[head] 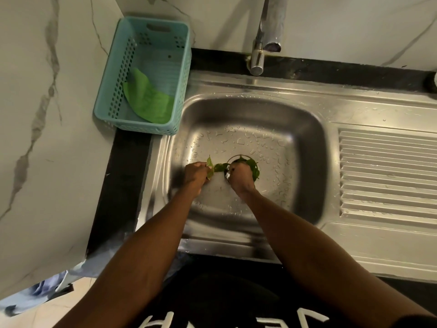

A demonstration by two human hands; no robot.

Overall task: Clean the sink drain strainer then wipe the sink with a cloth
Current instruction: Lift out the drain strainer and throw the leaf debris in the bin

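Observation:
Both my hands are down in the wet steel sink point(305, 138). My left hand point(196, 174) is closed on green leaves point(210, 167) just left of the drain. My right hand point(241, 177) is curled over the drain strainer point(233, 159), with more green leaves point(255, 170) sticking out around its fingers. Most of the strainer is hidden under that hand; only its far rim shows. A green cloth point(149, 98) lies in the teal basket point(118, 91) at the sink's back left.
The chrome tap point(264, 39) stands behind the basin. A ribbed draining board point(387, 171) lies to the right. Marble wall closes the left side and the back. Water drops cover the basin floor.

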